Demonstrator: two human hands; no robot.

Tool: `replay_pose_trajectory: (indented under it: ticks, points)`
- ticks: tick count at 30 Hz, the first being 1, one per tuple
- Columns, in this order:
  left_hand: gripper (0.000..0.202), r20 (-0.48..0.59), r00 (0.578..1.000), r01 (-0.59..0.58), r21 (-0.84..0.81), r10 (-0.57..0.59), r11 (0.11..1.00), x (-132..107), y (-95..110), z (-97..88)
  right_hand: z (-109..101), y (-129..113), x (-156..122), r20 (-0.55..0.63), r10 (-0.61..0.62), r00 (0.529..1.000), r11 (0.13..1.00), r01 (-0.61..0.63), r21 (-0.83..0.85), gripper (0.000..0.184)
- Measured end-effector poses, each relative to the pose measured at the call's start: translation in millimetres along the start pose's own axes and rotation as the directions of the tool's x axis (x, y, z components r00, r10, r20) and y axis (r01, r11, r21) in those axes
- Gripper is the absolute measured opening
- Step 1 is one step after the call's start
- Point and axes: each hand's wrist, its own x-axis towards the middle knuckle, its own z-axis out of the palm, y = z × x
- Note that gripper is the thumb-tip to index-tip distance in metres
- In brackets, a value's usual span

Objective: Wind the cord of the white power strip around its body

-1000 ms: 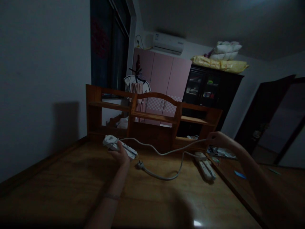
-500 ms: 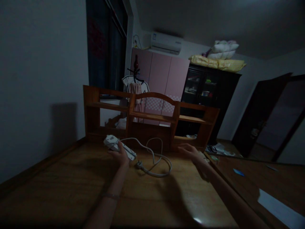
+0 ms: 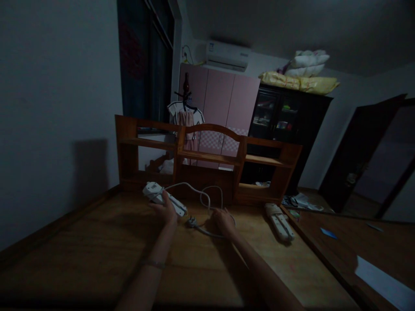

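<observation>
My left hand [image 3: 167,211] is wrapped round a white power strip [image 3: 154,190], holding it tilted above the wooden desk. A pale cord [image 3: 194,188] runs from the strip in loops across the desk, and its plug [image 3: 192,222] lies just right of the strip's lower end. Over the loops, my right hand [image 3: 224,222] has its fingers bent and closed on the cord; the fingertips are partly hidden. A second power strip [image 3: 281,224], with its cord wound round one end, lies at the desk's right side, apart from both hands.
A wooden shelf unit [image 3: 209,158] stands along the desk's back edge, and a wall [image 3: 61,129] borders the left. To the right, a lower brown surface [image 3: 343,250] bears a white sheet [image 3: 382,278] and a blue card [image 3: 328,233].
My right hand has moved left and down from above the second power strip to the cord loops. That strip now shows fully. The left hand stays on its strip.
</observation>
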Motion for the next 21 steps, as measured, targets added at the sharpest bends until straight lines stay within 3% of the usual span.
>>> replay_pose_trajectory:
  ticks: [2, 5, 7, 9, 12, 15, 17, 21]
  points:
    - [0.071, -0.014, 1.0, 0.022, -0.007, -0.022, 1.0, 0.3, 1.5, -0.2, -15.9, -0.1, 9.4, -0.064, 0.037, 0.997, 0.999, -0.035, 0.029, 0.019]
    - [0.071, -0.011, 0.999, 0.038, -0.01, -0.038, 0.999, -2.1, 4.2, 0.8, -61.1, -8.7, 28.8, -0.221, 0.093, 0.971, 0.992, -0.072, 0.103, 0.04]
    - [0.068, 0.026, 1.0, 0.019, -0.02, -0.018, 1.0, -7.4, 7.2, 2.2, -99.6, -23.0, 45.4, -0.437, 0.082, 0.896, 0.98, 0.008, 0.2, 0.041]
    - [0.063, 0.089, 0.996, -0.022, -0.041, 0.025, 0.999, -15.5, 11.6, 3.7, -138.8, -41.5, 63.4, -0.532, 0.014, 0.846, 0.968, 0.121, 0.218, 0.039]
    - [0.059, 0.207, 0.973, -0.082, -0.088, 0.099, 0.993, -28.9, 19.3, 5.2, -190.0, -65.5, 88.7, -0.488, -0.121, 0.864, 0.947, 0.248, 0.204, 0.038]
    - [0.057, 0.295, 0.944, -0.116, -0.125, 0.149, 0.985, -38.2, 25.4, 5.5, -224.0, -74.3, 106.8, -0.448, -0.201, 0.871, 0.936, 0.306, 0.174, 0.034]
    - [0.057, 0.323, 0.928, -0.146, -0.14, 0.185, 0.979, -41.3, 27.3, 5.4, -235.6, -72.6, 113.5, -0.447, -0.177, 0.877, 0.928, 0.3, 0.221, 0.033]
    - [0.057, 0.364, 0.902, -0.204, -0.12, 0.234, 0.972, -44.1, 27.7, 5.8, -240.3, -65.1, 116.5, -0.443, 0.026, 0.896, 0.846, 0.216, 0.488, 0.036]
